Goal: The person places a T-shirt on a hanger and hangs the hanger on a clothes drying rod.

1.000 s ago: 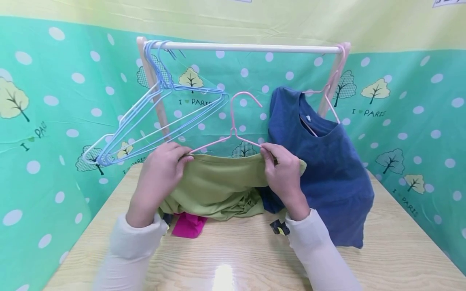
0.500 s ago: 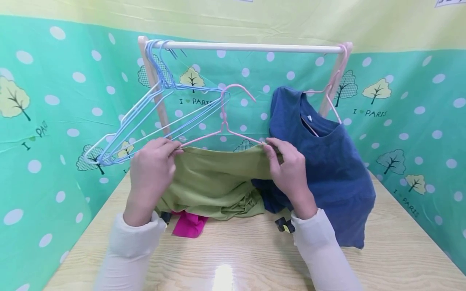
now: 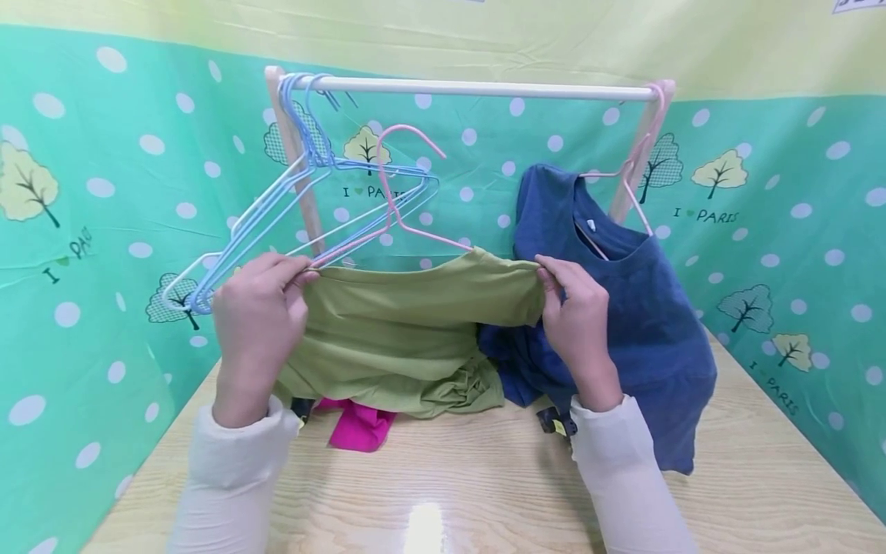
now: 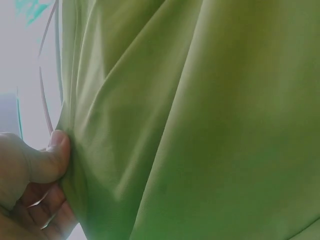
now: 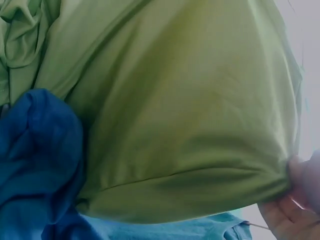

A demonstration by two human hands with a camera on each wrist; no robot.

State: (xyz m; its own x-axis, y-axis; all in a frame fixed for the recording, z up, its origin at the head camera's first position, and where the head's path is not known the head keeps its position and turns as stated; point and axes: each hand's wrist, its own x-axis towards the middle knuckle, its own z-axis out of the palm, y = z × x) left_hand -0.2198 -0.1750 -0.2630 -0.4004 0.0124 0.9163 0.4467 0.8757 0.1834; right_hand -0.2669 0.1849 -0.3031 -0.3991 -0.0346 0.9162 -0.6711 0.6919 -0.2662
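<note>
An olive-green shirt (image 3: 408,331) is stretched between both hands, its lower part bunched on the table. A pink hanger (image 3: 390,173) rises from its neckline, tilted, with the hook pointing up and right. My left hand (image 3: 258,323) pinches the shirt's upper left edge, where the hanger's left arm ends. In the left wrist view, the thumb of the left hand (image 4: 37,172) presses the cloth against the fingers. My right hand (image 3: 580,323) pinches the shoulder edge by the right sleeve, beyond the visible hanger arm. In the right wrist view, the right hand (image 5: 295,200) grips the sleeve (image 5: 200,192).
Behind stands a rack with a white rail (image 3: 477,88). Several blue and white hangers (image 3: 277,208) hang at its left. A navy garment (image 3: 616,323) hangs at its right on a pink hanger (image 3: 637,161). Magenta cloth (image 3: 363,428) lies on the wooden table (image 3: 429,485).
My hands have moved apart, the left going left and the right going right and slightly up. The pink hanger has shifted left and up and tilted. My right hand now pinches farther out.
</note>
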